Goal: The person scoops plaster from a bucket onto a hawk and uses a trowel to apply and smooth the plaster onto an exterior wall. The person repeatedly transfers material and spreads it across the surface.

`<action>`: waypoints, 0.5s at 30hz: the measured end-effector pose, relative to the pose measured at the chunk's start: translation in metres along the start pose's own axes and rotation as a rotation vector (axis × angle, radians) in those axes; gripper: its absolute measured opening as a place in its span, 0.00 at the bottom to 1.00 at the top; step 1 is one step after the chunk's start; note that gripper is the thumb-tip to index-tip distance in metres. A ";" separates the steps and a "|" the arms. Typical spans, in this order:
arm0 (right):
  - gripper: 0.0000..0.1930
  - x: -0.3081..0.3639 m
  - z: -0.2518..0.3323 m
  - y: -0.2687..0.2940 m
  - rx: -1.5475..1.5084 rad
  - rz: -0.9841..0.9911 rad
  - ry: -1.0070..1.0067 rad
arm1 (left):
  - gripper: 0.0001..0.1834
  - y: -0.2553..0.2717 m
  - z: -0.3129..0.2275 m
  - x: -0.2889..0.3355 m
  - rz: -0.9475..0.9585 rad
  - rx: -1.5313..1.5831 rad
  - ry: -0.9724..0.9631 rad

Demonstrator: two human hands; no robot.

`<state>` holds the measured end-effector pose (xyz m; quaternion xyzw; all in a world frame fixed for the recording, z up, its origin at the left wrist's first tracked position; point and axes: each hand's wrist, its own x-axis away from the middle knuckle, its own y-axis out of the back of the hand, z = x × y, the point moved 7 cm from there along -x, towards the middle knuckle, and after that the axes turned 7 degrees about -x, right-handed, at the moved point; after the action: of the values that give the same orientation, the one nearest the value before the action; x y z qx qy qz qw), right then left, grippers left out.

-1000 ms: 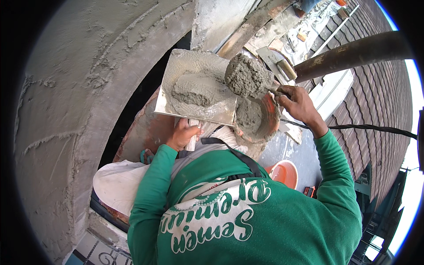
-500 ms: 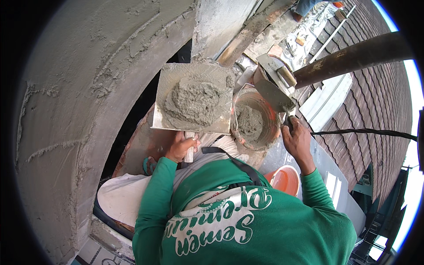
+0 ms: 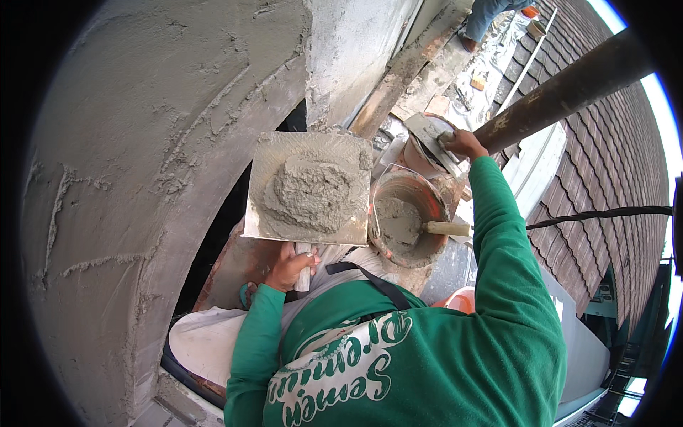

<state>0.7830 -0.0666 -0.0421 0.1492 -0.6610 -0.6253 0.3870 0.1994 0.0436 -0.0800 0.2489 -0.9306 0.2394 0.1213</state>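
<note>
My left hand point(image 3: 290, 267) is wrapped round the short handle of a plasterer's hawk point(image 3: 274, 148), which I hold level before me. A heap of wet grey mortar point(image 3: 316, 191) lies on its plate. Beyond and to the right, my right hand point(image 3: 466, 144) is closed on the handle of a plastering trowel point(image 3: 428, 134), whose flat blade lies over the top of a bucket point(image 3: 418, 158). Nearer stands an orange mortar bucket point(image 3: 427, 196) with grey mortar inside. A second trowel point(image 3: 447, 228) rests in it, its wooden handle over the right rim and its blade on the mortar.
A wall of wet plaster point(image 3: 107, 185) rises at my left, with a dark gap beside it. A thick pipe point(image 3: 569, 92) slants in above a tiled roof point(image 3: 597, 164). Another orange bucket point(image 3: 459, 300) stands near my right side. At the far end a person's leg point(image 3: 484, 21) shows.
My right hand has left the trowel with the wooden handle in the mortar bucket and reached forward to the plastering trowel on the farther bucket. The hawk stays in my left hand.
</note>
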 end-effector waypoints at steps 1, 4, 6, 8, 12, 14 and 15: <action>0.32 -0.010 -0.007 -0.007 -0.047 -0.003 -0.011 | 0.22 -0.002 0.000 -0.001 0.009 0.001 0.022; 0.31 -0.017 -0.019 -0.023 -0.180 0.016 -0.066 | 0.21 -0.008 -0.009 -0.001 0.045 0.024 -0.044; 0.30 -0.006 -0.020 -0.012 -0.440 -0.015 -0.170 | 0.20 -0.009 -0.014 -0.003 0.023 0.015 -0.039; 0.24 0.020 -0.004 0.016 -0.830 -0.078 -0.183 | 0.20 -0.011 -0.022 -0.005 0.024 0.012 -0.058; 0.23 0.117 0.083 0.106 -1.623 0.042 0.169 | 0.21 -0.012 -0.037 -0.016 0.025 -0.014 -0.028; 0.22 0.185 0.136 0.142 -1.479 0.082 0.458 | 0.22 -0.015 -0.045 -0.025 0.003 0.014 -0.055; 0.23 0.218 0.162 0.151 -1.363 0.117 0.576 | 0.22 -0.016 -0.049 -0.029 0.001 0.013 -0.065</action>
<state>0.5704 -0.0738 0.1844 -0.0015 -0.0054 -0.8113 0.5846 0.2380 0.0680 -0.0415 0.2570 -0.9325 0.2373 0.0895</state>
